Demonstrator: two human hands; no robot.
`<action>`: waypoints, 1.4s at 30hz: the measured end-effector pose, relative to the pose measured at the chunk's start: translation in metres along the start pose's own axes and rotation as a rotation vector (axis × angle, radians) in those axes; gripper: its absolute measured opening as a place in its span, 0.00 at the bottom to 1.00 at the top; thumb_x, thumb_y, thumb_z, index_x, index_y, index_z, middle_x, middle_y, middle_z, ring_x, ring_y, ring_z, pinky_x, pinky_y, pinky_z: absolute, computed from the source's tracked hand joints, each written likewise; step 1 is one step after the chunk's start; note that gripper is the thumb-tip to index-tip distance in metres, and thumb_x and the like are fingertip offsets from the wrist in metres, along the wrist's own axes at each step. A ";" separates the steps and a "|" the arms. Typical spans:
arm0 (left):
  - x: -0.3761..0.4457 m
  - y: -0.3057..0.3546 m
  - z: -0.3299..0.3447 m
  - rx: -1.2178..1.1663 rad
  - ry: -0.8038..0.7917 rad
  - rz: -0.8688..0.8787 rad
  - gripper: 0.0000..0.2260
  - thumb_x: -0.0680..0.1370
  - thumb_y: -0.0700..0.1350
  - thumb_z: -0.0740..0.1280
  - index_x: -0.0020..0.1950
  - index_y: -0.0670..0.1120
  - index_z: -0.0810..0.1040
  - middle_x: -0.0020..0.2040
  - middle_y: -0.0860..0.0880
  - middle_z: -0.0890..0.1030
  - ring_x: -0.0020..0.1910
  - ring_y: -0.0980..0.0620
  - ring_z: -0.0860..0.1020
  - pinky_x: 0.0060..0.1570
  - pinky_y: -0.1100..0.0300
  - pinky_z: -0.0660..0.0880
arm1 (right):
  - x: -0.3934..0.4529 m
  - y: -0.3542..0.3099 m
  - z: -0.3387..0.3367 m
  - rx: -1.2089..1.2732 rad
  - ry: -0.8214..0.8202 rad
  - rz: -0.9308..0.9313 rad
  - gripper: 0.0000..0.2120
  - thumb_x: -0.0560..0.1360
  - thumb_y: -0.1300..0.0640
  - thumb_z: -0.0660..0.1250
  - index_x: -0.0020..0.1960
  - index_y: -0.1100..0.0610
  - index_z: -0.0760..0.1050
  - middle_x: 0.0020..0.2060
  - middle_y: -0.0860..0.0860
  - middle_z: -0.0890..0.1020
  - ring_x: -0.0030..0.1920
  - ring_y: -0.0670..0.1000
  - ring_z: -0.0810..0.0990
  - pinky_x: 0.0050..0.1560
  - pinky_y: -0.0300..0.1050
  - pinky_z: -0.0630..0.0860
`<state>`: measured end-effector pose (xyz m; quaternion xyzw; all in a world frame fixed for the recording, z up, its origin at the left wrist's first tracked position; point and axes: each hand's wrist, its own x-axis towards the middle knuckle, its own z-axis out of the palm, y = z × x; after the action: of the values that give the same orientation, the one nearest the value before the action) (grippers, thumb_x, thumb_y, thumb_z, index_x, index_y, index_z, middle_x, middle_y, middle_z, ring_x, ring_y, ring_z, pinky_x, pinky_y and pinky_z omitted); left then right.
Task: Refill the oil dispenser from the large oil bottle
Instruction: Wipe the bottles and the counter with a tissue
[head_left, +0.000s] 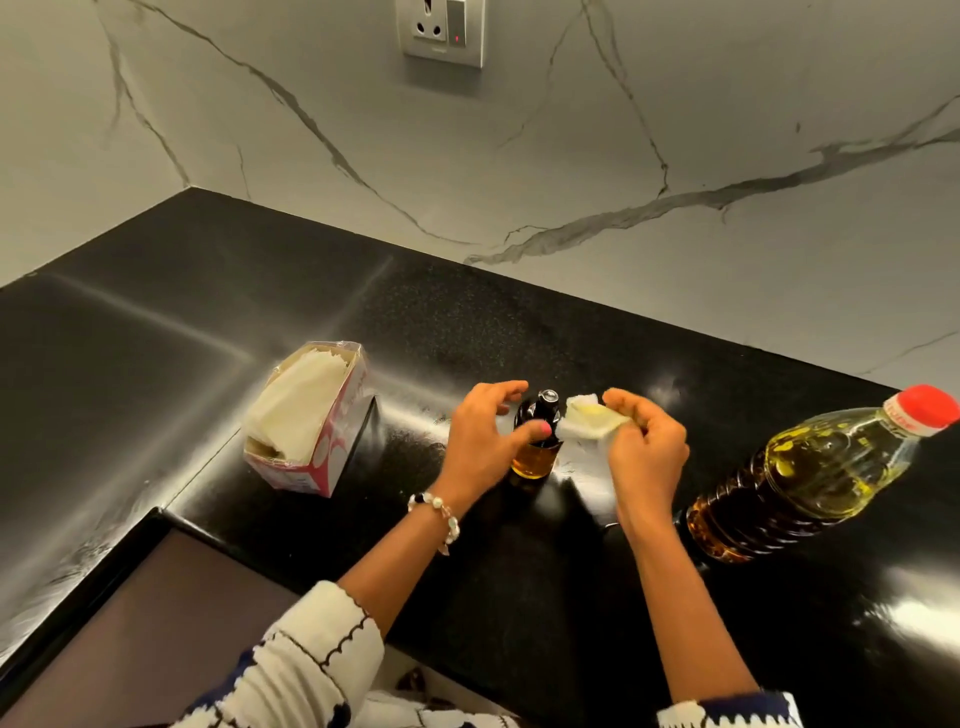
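The small oil dispenser (535, 436) stands upright on the black counter, dark glass with golden oil low inside and a black cap on top. My left hand (480, 441) curls around its left side, thumb against the glass. My right hand (641, 447) holds a folded white tissue (587, 422), stained yellow, pressed against the dispenser's right shoulder. The large oil bottle (800, 478) stands to the right, clear plastic with yellow oil and a red cap screwed on.
An open pink and white tissue box (311, 421) sits left of the dispenser. The black counter (208, 322) meets a marble wall with a socket (441, 31). A lower brown surface (145, 623) lies at the front left corner.
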<state>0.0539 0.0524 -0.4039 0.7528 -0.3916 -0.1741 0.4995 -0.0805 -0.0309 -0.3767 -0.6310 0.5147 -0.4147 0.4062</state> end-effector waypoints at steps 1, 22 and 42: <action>-0.004 -0.001 0.005 0.009 0.009 -0.006 0.27 0.69 0.50 0.77 0.66 0.47 0.75 0.58 0.51 0.77 0.54 0.57 0.76 0.53 0.61 0.75 | 0.002 -0.002 0.004 0.017 0.008 0.007 0.18 0.73 0.69 0.58 0.54 0.57 0.82 0.47 0.45 0.82 0.51 0.42 0.80 0.57 0.39 0.76; 0.027 -0.011 -0.009 -0.204 -0.345 -0.060 0.21 0.71 0.43 0.76 0.64 0.50 0.79 0.59 0.54 0.79 0.59 0.59 0.77 0.62 0.60 0.72 | 0.034 0.043 0.021 -0.427 -0.592 -0.575 0.34 0.74 0.69 0.62 0.74 0.46 0.61 0.73 0.42 0.63 0.76 0.51 0.54 0.66 0.66 0.66; 0.014 -0.005 0.007 -0.214 -0.115 -0.091 0.25 0.69 0.44 0.77 0.66 0.49 0.77 0.60 0.50 0.77 0.58 0.56 0.76 0.57 0.62 0.75 | 0.011 0.016 0.020 -0.154 -0.246 -0.428 0.10 0.73 0.65 0.69 0.54 0.59 0.82 0.48 0.53 0.85 0.49 0.48 0.82 0.52 0.44 0.79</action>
<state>0.0610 0.0383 -0.4097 0.7011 -0.3644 -0.2800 0.5453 -0.0656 -0.0420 -0.3974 -0.8001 0.3465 -0.3711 0.3195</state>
